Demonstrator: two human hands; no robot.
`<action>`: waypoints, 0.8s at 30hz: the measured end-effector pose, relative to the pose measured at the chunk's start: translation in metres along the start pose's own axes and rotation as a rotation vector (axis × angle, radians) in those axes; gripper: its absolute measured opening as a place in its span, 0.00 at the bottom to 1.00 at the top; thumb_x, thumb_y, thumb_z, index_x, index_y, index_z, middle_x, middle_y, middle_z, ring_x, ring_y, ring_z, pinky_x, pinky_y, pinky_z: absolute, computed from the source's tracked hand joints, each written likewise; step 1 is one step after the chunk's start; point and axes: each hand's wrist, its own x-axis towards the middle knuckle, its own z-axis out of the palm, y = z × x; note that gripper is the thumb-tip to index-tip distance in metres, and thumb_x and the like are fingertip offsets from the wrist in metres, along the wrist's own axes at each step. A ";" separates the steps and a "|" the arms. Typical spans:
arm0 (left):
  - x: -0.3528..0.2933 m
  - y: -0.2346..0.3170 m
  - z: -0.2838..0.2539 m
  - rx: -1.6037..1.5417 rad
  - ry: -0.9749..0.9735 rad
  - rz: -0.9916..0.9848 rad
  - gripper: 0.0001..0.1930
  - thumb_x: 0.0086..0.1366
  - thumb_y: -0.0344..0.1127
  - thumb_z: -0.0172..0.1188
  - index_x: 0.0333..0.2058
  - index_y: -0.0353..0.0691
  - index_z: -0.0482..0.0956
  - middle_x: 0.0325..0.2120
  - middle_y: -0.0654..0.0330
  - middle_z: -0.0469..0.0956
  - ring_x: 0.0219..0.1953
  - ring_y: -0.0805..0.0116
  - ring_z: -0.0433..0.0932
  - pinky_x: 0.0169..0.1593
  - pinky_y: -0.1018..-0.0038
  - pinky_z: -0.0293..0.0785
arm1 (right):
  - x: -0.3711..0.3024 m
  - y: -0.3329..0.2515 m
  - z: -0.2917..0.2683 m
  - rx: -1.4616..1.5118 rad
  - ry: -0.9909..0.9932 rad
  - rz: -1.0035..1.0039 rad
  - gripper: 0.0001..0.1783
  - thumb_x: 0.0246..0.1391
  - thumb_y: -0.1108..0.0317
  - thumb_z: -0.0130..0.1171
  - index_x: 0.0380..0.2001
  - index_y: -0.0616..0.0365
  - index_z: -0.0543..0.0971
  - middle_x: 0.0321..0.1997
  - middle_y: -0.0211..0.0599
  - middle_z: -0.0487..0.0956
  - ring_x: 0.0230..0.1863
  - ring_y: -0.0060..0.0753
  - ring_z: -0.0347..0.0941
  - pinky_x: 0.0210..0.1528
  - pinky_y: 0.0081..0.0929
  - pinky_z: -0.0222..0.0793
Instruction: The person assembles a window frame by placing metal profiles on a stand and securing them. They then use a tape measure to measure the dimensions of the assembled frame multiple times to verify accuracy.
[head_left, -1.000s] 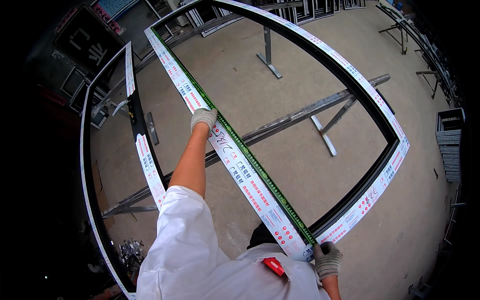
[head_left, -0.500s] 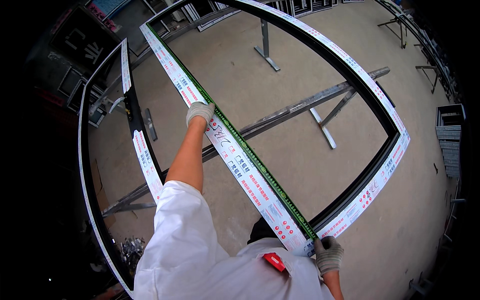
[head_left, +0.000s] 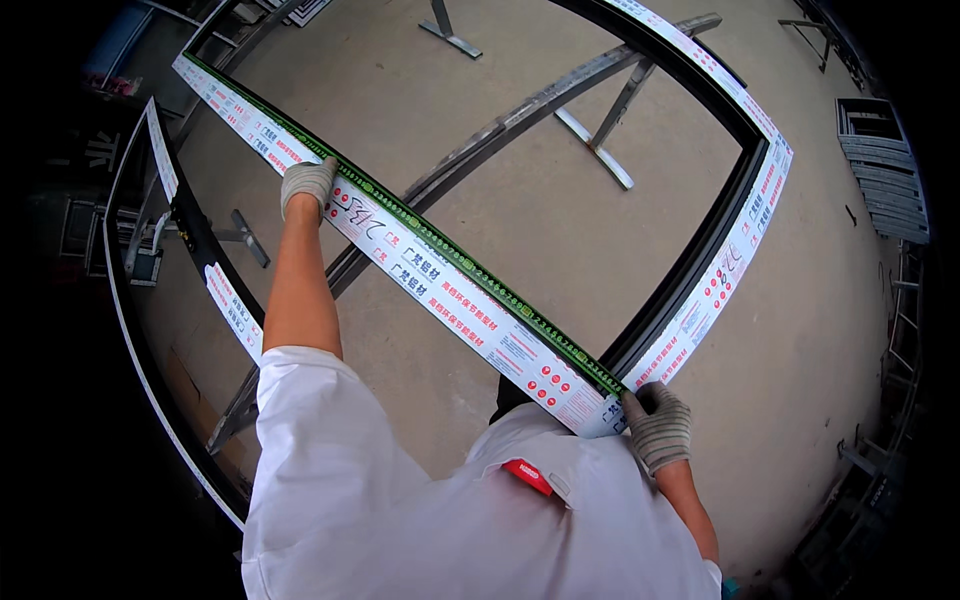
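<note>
A large dark window or door frame (head_left: 700,255), covered in white printed protective film, lies raised in front of me. Along the inner edge of its near, wide bar (head_left: 470,315) runs a green tape measure (head_left: 440,243), its blade stretched from the far-left corner to the near-right corner. My left hand (head_left: 310,185), in a striped knit glove, is closed over the bar's edge and the blade, partway along; its fingertips are partly hidden. At the near-right corner my gloved right hand (head_left: 660,430) is closed, thumb and finger at the blade's end. Handwritten marks show on the film.
Metal supports (head_left: 560,100) with flat feet stand beneath the frame. To the left is a second, narrower frame (head_left: 215,265) with a black handle fitting. A stack of grey frames (head_left: 880,165) lies at the right, and more racks line the far edges.
The view has shifted, so the frame and both hands appear higher and farther left or turned. Both hands keep their places on the bar and the tape measure.
</note>
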 end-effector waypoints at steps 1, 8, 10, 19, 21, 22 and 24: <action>0.002 -0.001 -0.002 -0.147 -0.050 -0.025 0.23 0.66 0.49 0.64 0.41 0.28 0.86 0.32 0.49 0.87 0.31 0.60 0.87 0.39 0.63 0.83 | 0.003 -0.005 -0.001 -0.015 0.020 -0.023 0.17 0.54 0.57 0.69 0.33 0.63 0.83 0.31 0.51 0.83 0.33 0.50 0.80 0.41 0.43 0.76; -0.004 0.007 0.002 0.025 0.043 0.011 0.25 0.64 0.50 0.67 0.44 0.28 0.86 0.38 0.46 0.87 0.37 0.58 0.87 0.47 0.64 0.80 | 0.001 -0.003 -0.002 0.010 -0.036 0.050 0.15 0.54 0.59 0.69 0.32 0.62 0.83 0.31 0.49 0.83 0.34 0.49 0.80 0.42 0.41 0.76; -0.007 0.011 -0.001 0.008 0.032 0.001 0.25 0.64 0.49 0.66 0.44 0.28 0.86 0.37 0.46 0.87 0.38 0.58 0.87 0.47 0.64 0.80 | 0.001 -0.005 -0.002 0.001 -0.022 0.042 0.15 0.53 0.59 0.69 0.32 0.62 0.83 0.31 0.49 0.83 0.34 0.49 0.80 0.41 0.41 0.76; -0.025 0.017 -0.003 0.160 0.101 0.023 0.26 0.62 0.54 0.65 0.47 0.36 0.86 0.39 0.48 0.87 0.40 0.57 0.87 0.49 0.64 0.80 | 0.005 0.003 0.001 0.015 -0.038 0.019 0.15 0.53 0.60 0.70 0.32 0.63 0.83 0.31 0.50 0.83 0.33 0.48 0.80 0.41 0.41 0.76; -0.037 0.023 0.000 0.239 0.181 0.066 0.27 0.62 0.56 0.64 0.48 0.39 0.85 0.39 0.48 0.87 0.41 0.56 0.87 0.50 0.63 0.80 | 0.004 0.002 -0.001 0.031 -0.033 0.028 0.15 0.53 0.60 0.70 0.32 0.63 0.83 0.31 0.50 0.83 0.33 0.47 0.80 0.41 0.40 0.76; -0.037 0.023 -0.003 0.260 0.149 0.065 0.27 0.63 0.55 0.62 0.54 0.44 0.82 0.41 0.48 0.87 0.44 0.55 0.87 0.52 0.62 0.79 | 0.004 -0.001 -0.001 0.041 -0.032 0.025 0.15 0.54 0.60 0.70 0.33 0.63 0.84 0.30 0.50 0.83 0.32 0.46 0.80 0.41 0.40 0.76; -0.037 0.017 0.001 0.298 0.203 0.150 0.27 0.65 0.55 0.61 0.58 0.49 0.79 0.42 0.49 0.87 0.47 0.54 0.86 0.54 0.60 0.79 | 0.003 -0.002 -0.003 0.039 -0.044 0.025 0.16 0.54 0.60 0.69 0.33 0.64 0.83 0.30 0.49 0.83 0.32 0.45 0.79 0.40 0.39 0.76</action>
